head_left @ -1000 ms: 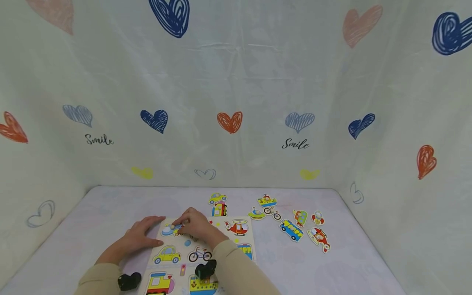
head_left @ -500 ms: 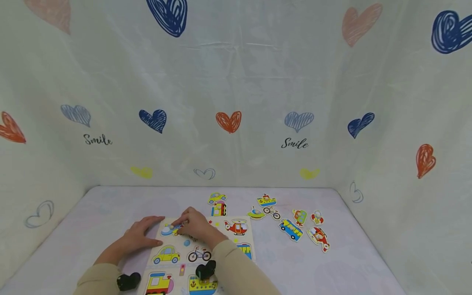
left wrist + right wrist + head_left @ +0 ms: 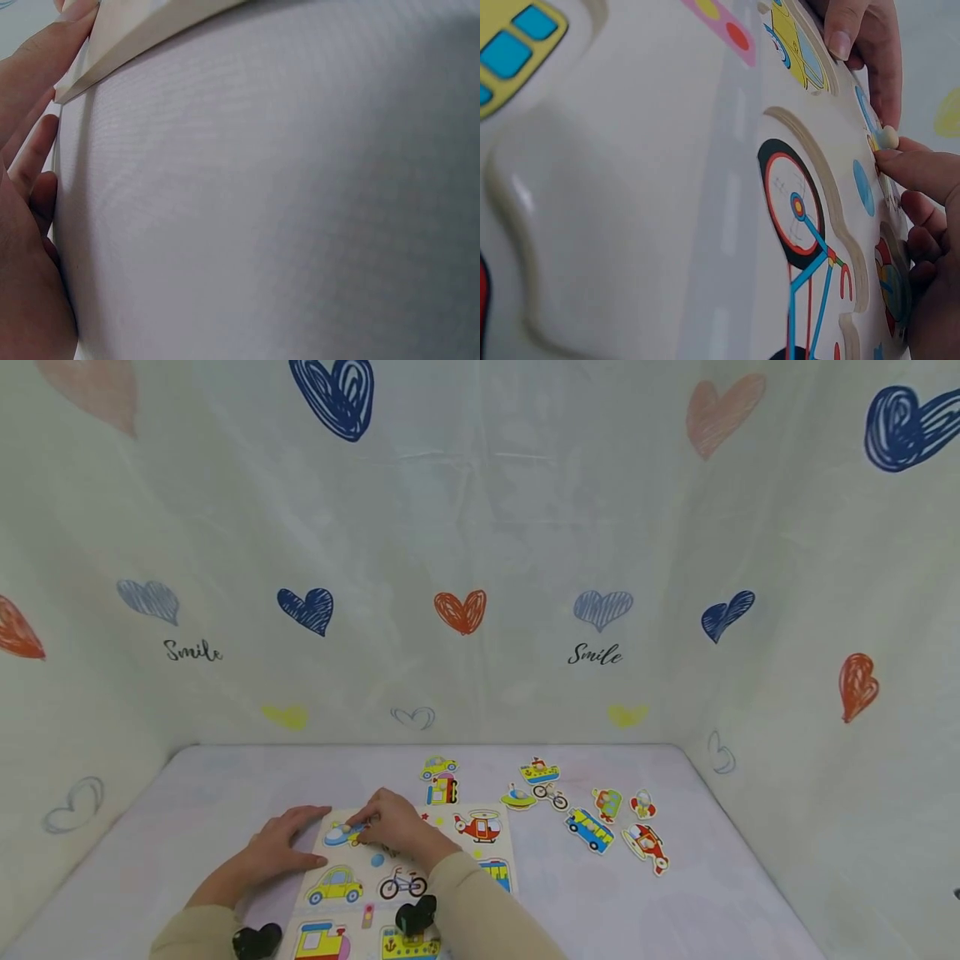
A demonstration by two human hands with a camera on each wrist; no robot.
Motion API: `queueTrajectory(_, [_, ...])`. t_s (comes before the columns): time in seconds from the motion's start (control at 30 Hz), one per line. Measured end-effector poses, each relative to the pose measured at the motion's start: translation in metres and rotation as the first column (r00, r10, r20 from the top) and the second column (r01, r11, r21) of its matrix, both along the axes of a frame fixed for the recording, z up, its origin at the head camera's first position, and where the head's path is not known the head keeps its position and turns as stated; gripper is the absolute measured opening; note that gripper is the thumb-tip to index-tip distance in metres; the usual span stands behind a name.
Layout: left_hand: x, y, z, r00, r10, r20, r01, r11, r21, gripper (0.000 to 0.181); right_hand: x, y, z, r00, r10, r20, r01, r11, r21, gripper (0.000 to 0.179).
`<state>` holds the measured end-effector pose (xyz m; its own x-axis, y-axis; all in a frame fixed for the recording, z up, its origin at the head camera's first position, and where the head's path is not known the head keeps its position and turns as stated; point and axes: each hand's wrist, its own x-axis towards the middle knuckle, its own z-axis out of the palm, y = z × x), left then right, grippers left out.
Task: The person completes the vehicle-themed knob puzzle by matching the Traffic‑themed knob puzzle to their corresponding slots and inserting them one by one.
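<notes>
A wooden knob puzzle board (image 3: 352, 857) with printed vehicles lies at the front of the table. At its far left recess sits a blue and yellow puzzle piece (image 3: 341, 835). My right hand (image 3: 401, 827) reaches over the board and pinches this piece's small knob (image 3: 889, 137) between thumb and index finger, as the right wrist view shows. Along the left edge rests my left hand (image 3: 273, 847), fingers extended and spread from the thumb. In the left wrist view its thumb (image 3: 45, 52) touches the board's edge. My right forearm hides part of the board's middle.
Beyond the board lie a car piece (image 3: 438, 767) and a train piece (image 3: 442, 789). To the right are scattered a ship piece (image 3: 539, 771), a bicycle piece (image 3: 550, 797), a bus piece (image 3: 589, 831), a helicopter piece (image 3: 646, 847) and several others. A heart-printed curtain (image 3: 525, 693) encloses the table.
The head view has shifted slightly. Both hands keep nearly the same places on the board, with the right fingers still at the blue and yellow puzzle piece.
</notes>
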<state>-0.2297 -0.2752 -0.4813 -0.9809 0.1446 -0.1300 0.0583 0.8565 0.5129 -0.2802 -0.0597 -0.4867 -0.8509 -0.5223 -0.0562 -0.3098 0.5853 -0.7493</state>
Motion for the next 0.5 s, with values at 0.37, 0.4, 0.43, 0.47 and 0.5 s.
queueTrajectory(0.37, [-0.0034, 0.0017, 0.0011, 1.000, 0.004, 0.018, -0.004, 1.000, 0.012, 0.088, 0.0011, 0.0078, 0.0039, 0.998, -0.005, 0.068, 0.012, 0.993, -0.114, 0.021])
queueTrajectory(0.4, [-0.0029, 0.0010, 0.0009, 1.000, 0.006, 0.021, -0.006, 1.000, 0.012, 0.089, 0.0017, 0.0078, 0.0040, 0.997, -0.008, 0.073, 0.017, 0.993, -0.121, 0.021])
queueTrajectory(0.43, [-0.0023, 0.0000, 0.0007, 1.000, 0.011, 0.025, -0.011, 1.000, 0.012, 0.089, 0.0024, 0.0076, 0.0050, 0.997, -0.009, 0.078, 0.019, 0.991, -0.133, 0.021])
queueTrajectory(0.47, [-0.0016, -0.0010, 0.0010, 0.999, 0.017, 0.027, -0.017, 1.000, 0.013, 0.090, 0.0033, 0.0075, 0.0062, 0.997, -0.008, 0.079, 0.019, 0.990, -0.141, 0.020])
queueTrajectory(0.5, [-0.0009, -0.0023, 0.0012, 0.999, 0.020, 0.026, -0.020, 1.000, 0.013, 0.090, 0.0041, 0.0073, 0.0081, 0.997, -0.008, 0.079, 0.020, 0.988, -0.151, 0.020])
